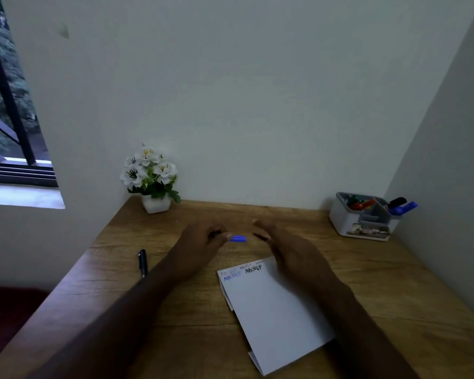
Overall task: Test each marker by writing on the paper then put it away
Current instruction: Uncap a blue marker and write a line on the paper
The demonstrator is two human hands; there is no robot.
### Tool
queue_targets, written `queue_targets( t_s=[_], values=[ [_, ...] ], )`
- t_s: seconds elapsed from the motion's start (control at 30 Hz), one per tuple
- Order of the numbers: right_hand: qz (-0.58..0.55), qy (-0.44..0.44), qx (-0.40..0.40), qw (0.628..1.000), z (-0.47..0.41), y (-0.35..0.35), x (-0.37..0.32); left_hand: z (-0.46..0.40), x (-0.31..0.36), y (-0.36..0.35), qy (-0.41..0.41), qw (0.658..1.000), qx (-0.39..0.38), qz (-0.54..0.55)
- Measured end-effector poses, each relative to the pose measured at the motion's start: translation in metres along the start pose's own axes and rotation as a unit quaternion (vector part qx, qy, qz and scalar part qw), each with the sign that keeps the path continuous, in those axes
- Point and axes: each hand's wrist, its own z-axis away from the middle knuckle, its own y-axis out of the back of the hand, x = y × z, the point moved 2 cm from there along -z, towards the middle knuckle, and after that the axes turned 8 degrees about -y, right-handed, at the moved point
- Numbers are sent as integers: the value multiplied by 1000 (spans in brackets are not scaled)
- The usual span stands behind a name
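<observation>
Paper (pixel 276 310) lies near the table's (pixel 394 283) front edge. Left hand (pixel 203 242) pinches a blue marker (pixel 238 238); right hand (pixel 282 242) hovers loosely spread, empty. Uncapping seems next, needing a pull.

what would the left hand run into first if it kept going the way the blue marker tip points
Most likely the right hand: the left hand holds the blue marker aimed sideways at its fingers, a short gap away. Depth is hard to judge, so it might pass.

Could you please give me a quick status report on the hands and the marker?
Left hand grips blue-capped marker; right hand open beside it. White paper already lettered. Nothing in the way.
</observation>
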Motion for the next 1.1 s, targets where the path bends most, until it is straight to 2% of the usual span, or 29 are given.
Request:
queue_targets(
  t_s=[0.07,0.13,0.2,0.23,0.3,0.47,0.63,0.8,0.93,1.1],
  values=[
    [-81,27,70,994,2,7,10,4,-10,-2,38,998,-10,-52],
    [-224,-32,114,967,3,11,21,7,-12,-7,55,993,-46,-90],
    [-427,-137,79,891,5,11,21,6,-5,-12,53,987,-79,-128],
    [-480,-162,62,860,7,10,19,6,0,-13,50,983,-94,-148],
    [-479,-168,57,860,9,9,16,5,6,-15,42,975,-115,-186],
    [-348,-133,71,925,14,1,11,7,10,-18,41,971,-154,-176],
    [-393,-163,14,905,18,-6,8,13,8,-26,26,960,-245,-134],
    [-293,-141,-10,946,17,-8,12,13,10,-27,14,949,-291,-121],
    [-289,-191,-24,938,17,-18,9,13,10,-26,10,941,-315,-121],
    [-288,-199,-37,936,16,-24,9,13,9,-25,18,939,-326,-107]
  ],
)
